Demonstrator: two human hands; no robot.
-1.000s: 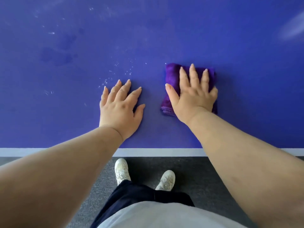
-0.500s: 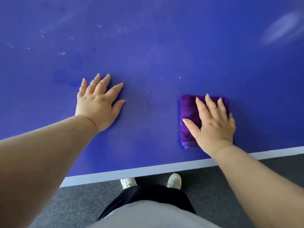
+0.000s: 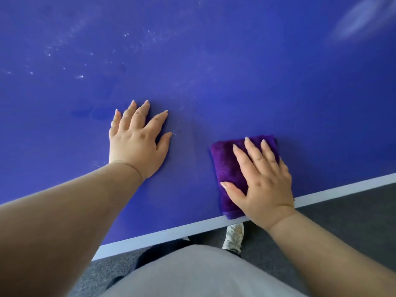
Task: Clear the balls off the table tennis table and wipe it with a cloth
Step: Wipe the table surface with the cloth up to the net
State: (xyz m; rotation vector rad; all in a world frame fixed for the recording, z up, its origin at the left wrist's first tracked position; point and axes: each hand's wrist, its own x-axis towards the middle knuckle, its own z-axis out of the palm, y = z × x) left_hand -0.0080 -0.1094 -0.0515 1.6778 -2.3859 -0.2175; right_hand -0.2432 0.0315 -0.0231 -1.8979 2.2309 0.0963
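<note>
Cloth (image 3: 227,168) (folded, purple) lies under flat right hand (image 3: 264,183); left hand (image 3: 137,144) flat on table (image 3: 235,71).

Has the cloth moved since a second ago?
Yes. The purple cloth, pressed under the right hand, has slid toward the person: its near end now overlaps the table's white edge line, where before it lay well short of it.

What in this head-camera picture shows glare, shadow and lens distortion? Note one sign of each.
Head view: a pale smear of glare lies on the blue table at top right; soft shadow sits under the fingers of the left hand; the white edge line runs tilted, forearms loom large, typical of a wide lens; the cloth under the right hand looks sharp.
</note>
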